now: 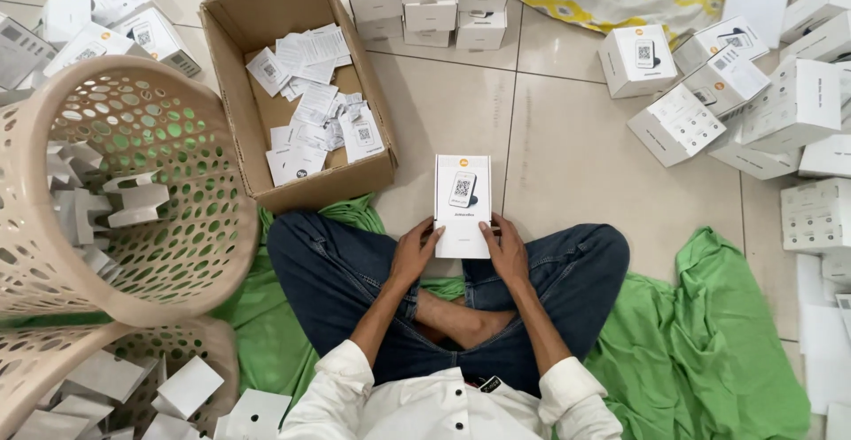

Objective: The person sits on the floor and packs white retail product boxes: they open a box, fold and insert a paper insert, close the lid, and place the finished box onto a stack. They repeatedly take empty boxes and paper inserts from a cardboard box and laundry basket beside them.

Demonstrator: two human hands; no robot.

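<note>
I sit cross-legged on a green cloth point(709, 351) on a tiled floor. Both hands hold one small white carton point(462, 202) with a printed device picture on its top face, just in front of my knees. My left hand point(415, 252) grips its lower left edge, fingers curled onto the side. My right hand point(505, 247) grips the lower right edge the same way. The carton lies flat, lid up, closed.
An open brown cardboard box point(232, 41) with several paper leaflets stands ahead on the left. Two beige perforated baskets point(191, 254) holding white inserts stand at my left. White cartons are stacked at the top point(430, 1) and scattered on the right point(736, 94).
</note>
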